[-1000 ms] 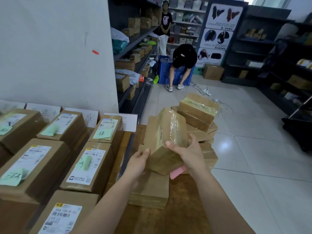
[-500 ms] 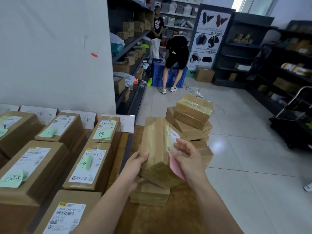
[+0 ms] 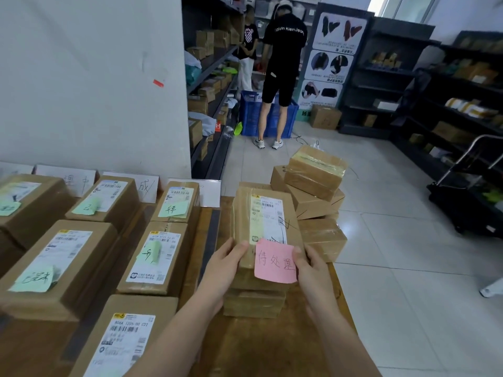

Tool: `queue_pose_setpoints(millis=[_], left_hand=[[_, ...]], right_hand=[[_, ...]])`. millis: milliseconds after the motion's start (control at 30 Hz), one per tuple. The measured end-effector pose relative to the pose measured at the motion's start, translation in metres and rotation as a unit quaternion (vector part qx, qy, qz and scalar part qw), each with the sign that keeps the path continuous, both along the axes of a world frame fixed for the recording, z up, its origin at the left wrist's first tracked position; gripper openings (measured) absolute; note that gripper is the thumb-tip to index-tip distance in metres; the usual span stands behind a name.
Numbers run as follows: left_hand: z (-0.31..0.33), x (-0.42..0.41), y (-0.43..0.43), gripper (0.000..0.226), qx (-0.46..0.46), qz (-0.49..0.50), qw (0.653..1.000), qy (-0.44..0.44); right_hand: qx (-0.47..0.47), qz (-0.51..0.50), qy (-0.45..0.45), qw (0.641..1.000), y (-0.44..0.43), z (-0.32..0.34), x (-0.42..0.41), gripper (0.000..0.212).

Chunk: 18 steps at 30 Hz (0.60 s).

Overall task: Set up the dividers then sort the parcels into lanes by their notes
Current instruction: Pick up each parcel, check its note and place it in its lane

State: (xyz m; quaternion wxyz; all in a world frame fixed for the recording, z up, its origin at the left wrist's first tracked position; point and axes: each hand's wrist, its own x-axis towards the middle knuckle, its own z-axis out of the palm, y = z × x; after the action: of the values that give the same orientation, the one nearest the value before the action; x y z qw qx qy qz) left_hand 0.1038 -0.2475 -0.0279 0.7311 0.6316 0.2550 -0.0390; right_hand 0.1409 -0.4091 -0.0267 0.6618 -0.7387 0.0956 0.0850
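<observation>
You held the taped brown parcel [image 3: 261,213] face-up over a stack [image 3: 253,303] on the table [image 3: 272,349], left hand [image 3: 226,265] and right hand [image 3: 313,270] gripping its near corners (thumbs on top, fingers hidden beneath). Its pink note [image 3: 275,263] read "待处理", below a white shipping label [image 3: 268,219].

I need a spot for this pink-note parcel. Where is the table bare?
Bare wood shows at the near end of the table, in front of the low stack under the held parcel. A narrow strip runs beside the dark divider. Crowded: green-note parcels left, loose pile far right.
</observation>
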Motion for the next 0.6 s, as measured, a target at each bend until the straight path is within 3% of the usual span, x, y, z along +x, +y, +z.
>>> queue_pose_setpoints(millis=[167,600], left_hand=[[0.005,-0.026,0.003,0.045,0.015,0.040,0.997,-0.066],[0.035,-0.127,-0.012,0.034,0.023,0.236,0.961,-0.144]], right_hand=[[0.022,0.002,-0.045,0.999,0.009,0.009,-0.025,0.037],[0.067,0.130,-0.106,0.984,0.020,0.029,-0.092,0.036]])
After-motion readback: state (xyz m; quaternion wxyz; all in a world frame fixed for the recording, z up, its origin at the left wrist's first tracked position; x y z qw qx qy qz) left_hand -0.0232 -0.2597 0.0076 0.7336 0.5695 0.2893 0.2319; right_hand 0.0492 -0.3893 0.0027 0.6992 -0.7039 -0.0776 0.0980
